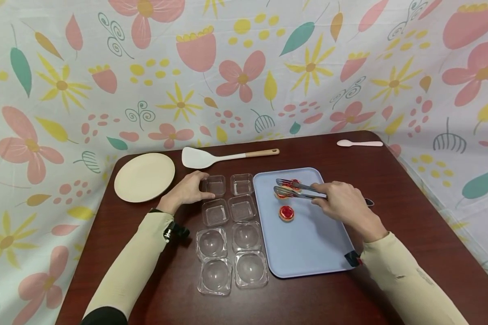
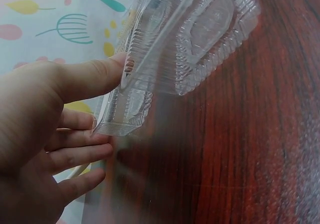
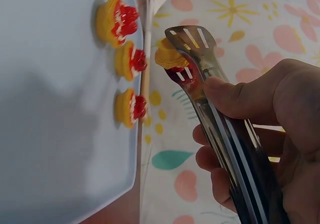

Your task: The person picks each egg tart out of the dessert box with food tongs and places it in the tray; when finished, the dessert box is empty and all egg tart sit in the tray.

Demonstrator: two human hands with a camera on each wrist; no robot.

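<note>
My left hand (image 1: 189, 189) grips the far left clear plastic box (image 1: 214, 185) at its left side. In the left wrist view, the thumb (image 2: 100, 73) lies against its ribbed wall with the fingers opposite. My right hand (image 1: 343, 203) holds metal tongs (image 1: 305, 189) over the blue tray (image 1: 309, 243). The right wrist view shows a small tart (image 3: 170, 56), yellow with a red top, pinched between the tong tips. Several more tarts sit on the tray, one (image 1: 286, 213) nearest me; the tongs partly hide those behind it.
Clear plastic boxes (image 1: 215, 212) and round-domed clear pieces (image 1: 250, 268) stand in two columns left of the tray. A cream plate (image 1: 145, 177) lies at the far left, a white spatula (image 1: 227, 157) along the back, and a pink spoon (image 1: 359, 143) at the far right.
</note>
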